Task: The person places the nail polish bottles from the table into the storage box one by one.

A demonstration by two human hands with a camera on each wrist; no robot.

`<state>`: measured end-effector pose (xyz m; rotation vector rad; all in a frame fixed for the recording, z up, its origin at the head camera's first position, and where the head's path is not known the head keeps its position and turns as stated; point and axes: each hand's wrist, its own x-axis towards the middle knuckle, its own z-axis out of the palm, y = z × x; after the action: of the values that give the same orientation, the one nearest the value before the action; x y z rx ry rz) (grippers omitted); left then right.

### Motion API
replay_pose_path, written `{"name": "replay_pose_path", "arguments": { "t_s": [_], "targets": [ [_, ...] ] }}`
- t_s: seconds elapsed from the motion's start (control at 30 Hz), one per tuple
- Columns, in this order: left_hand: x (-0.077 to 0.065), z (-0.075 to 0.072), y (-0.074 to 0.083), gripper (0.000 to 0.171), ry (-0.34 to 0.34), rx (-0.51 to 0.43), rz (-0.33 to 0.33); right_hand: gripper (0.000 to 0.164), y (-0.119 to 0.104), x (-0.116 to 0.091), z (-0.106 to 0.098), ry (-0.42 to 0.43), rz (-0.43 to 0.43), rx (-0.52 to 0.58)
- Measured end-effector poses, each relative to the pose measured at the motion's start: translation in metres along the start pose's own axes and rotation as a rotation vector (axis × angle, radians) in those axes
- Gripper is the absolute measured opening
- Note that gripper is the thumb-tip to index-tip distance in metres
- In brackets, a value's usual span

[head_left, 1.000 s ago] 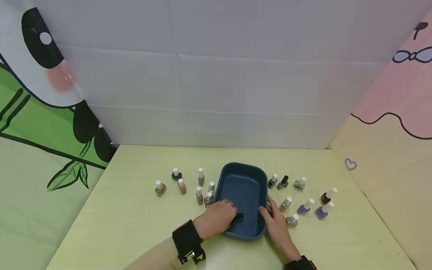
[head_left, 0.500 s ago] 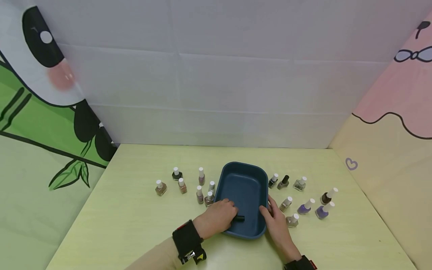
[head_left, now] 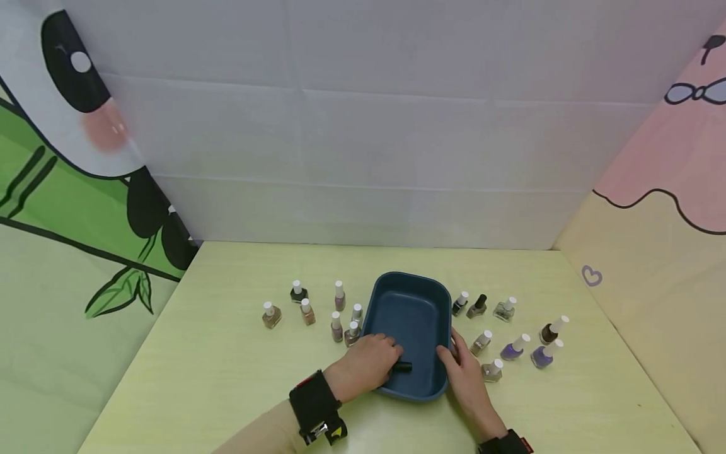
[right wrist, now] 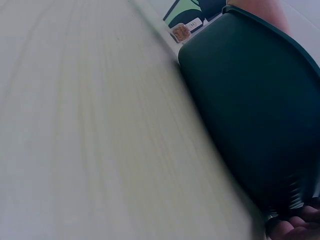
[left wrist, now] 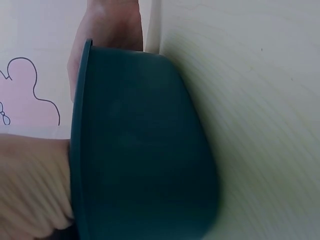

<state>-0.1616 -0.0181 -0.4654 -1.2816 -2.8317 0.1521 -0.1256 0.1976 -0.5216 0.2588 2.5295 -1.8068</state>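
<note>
A dark blue rectangular tray [head_left: 411, 309] sits on the table. My left hand [head_left: 368, 360] reaches over its near left rim, fingers curled down inside. From under them a black cylinder [head_left: 403, 367] sticks out, like a nail polish cap; whatever is below it is hidden by the hand. My right hand [head_left: 464, 381] grips the tray's right wall, thumb at the rim and fingers outside. In the left wrist view the tray's outer wall [left wrist: 140, 140] hides the left fingertips. The right wrist view shows right-hand fingers [right wrist: 295, 225] against the tray's lower edge.
Several nail polish bottles stand left of the tray, among them a brown one [head_left: 271, 315] and a black one [head_left: 298, 292]. More are on the right, including a purple one [head_left: 542, 357] and a clear one [head_left: 505, 309]. Printed cloth walls [head_left: 363, 145] enclose the table.
The black cylinder by my left fingers has shifted very slightly toward the near end of the tray. Both hands and the tray stay almost where they were.
</note>
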Motion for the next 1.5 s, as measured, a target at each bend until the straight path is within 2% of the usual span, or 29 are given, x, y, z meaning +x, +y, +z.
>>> {"name": "replay_pose_path", "arguments": {
  "t_s": [0.3,0.5,0.7,0.8,0.97,1.07,1.23,1.5],
  "targets": [
    [0.0,0.003,-0.001,0.03,0.032,0.083,0.017,0.062,-0.001,0.001,0.0,0.0,0.001,-0.011],
    [-0.002,0.003,-0.005,0.028,0.086,0.063,0.033,0.063,-0.001,0.0,0.0,0.003,0.005,-0.023],
    [-0.005,0.004,-0.01,0.023,0.216,0.038,0.044,0.063,0.0,0.0,0.0,0.009,0.007,-0.027],
    [-0.007,0.005,-0.014,0.021,0.285,-0.004,0.035,0.062,0.001,0.001,0.001,0.011,0.008,-0.023],
    [-0.01,0.008,-0.021,0.019,0.387,-0.079,0.001,0.063,0.001,0.002,0.001,0.009,0.002,-0.01],
    [-0.012,0.011,-0.025,0.018,0.472,-0.106,-0.011,0.063,0.001,0.002,0.0,0.006,0.0,-0.01],
    [-0.015,0.017,-0.033,0.025,0.6,-0.158,-0.043,0.063,0.003,0.003,0.0,0.0,0.002,-0.008],
    [-0.027,0.023,-0.046,0.032,0.673,-0.294,-0.218,0.063,0.007,0.006,0.001,0.002,0.013,-0.011]
  ]
}}
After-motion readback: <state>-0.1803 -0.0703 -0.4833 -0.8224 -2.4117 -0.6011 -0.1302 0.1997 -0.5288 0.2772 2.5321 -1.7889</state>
